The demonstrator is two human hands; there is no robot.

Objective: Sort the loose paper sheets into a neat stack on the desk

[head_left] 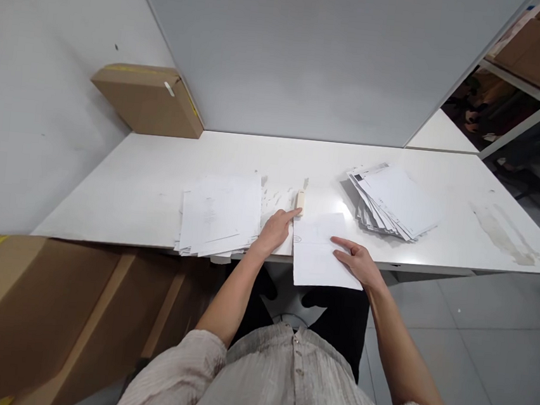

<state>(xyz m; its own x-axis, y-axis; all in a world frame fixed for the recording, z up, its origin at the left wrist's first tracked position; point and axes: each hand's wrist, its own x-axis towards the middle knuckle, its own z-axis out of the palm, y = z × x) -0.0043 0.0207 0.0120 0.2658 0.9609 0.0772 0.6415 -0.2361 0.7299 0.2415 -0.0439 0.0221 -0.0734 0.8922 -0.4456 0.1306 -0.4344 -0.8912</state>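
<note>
My left hand [274, 231] reaches over the desk with its index finger stretched out. That fingertip touches the near end of a small cream block [301, 199], which looks like a mini stapler lying at the paper's upper left corner. The other fingers are partly curled and hidden under the hand. A white sheet of paper [317, 258] overhangs the desk's front edge, with a small round mark at its left side. My right hand [357, 262] grips its right side, thumb and index finger on top. Whether it is one sheet or several I cannot tell.
Left of my hands lies a loose stack of papers [221, 214] on the white desk [142, 184]. A fanned pile of papers [399, 199] sits at the right. One cardboard box [150, 102] stands at the back left; larger boxes [25, 306] are below the desk's left side.
</note>
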